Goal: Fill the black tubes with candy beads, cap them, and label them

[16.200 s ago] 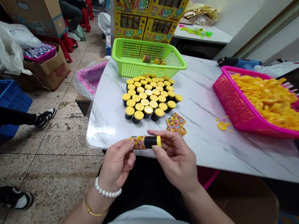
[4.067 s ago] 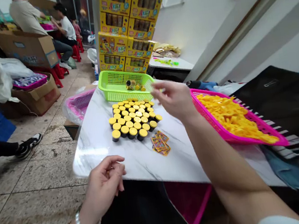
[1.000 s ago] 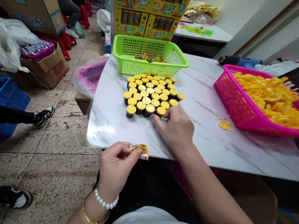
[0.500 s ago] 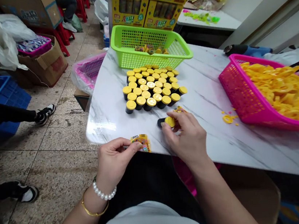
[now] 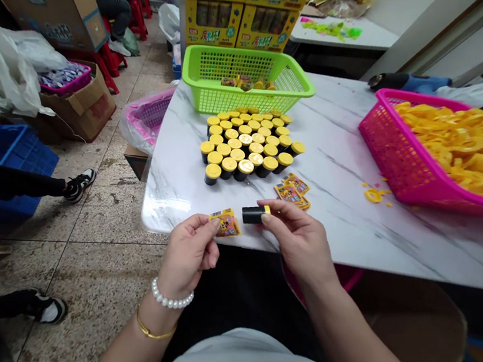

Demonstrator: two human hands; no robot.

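Note:
My left hand (image 5: 189,252) pinches a small yellow printed sticker label (image 5: 225,223) by its edge, just above the near rim of the marble table (image 5: 353,219). My right hand (image 5: 298,234) holds a small black tube with a yellow cap (image 5: 255,214) sideways, its open end facing the label a short gap away. Beyond them stands a tight cluster of several black yellow-capped tubes (image 5: 248,143). A little stack of more labels (image 5: 293,191) lies on the table to the right of the held tube.
A green basket (image 5: 246,82) with a few finished tubes stands at the table's far end. A pink basket (image 5: 404,165) heaped with yellow plastic rings sits at right, with loose yellow bits (image 5: 374,194) beside it. Boxes, crates and other people's legs fill the floor at left.
My right hand has picked a tube from the cluster's front edge and drawn it back toward me, turning it sideways. My left hand keeps the label pinched, the gap between them closing.

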